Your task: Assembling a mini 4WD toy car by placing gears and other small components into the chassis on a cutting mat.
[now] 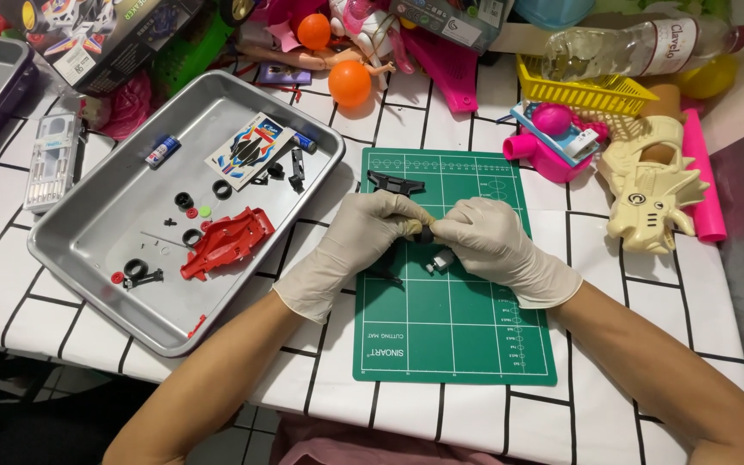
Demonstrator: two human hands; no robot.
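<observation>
Both hands, left hand (pixel 363 237) and right hand (pixel 488 241), pinch a small black part (pixel 424 234) between fingertips at frame centre, equally near, above the green cutting mat (pixel 454 344).

Single head camera, looking steeply down, close over green cutting mat (pixel 467 336) at table's near edge.

left hand (pixel 350 245): thin cream glove, wrinkled, cuff ending just past the wrist | right hand (pixel 497 245): matching cream glove, cuff bunched at the wrist | forearms: bare, no sleeves, no watch | bottom edge: pinkish cloth, perhaps the person's garment
</observation>
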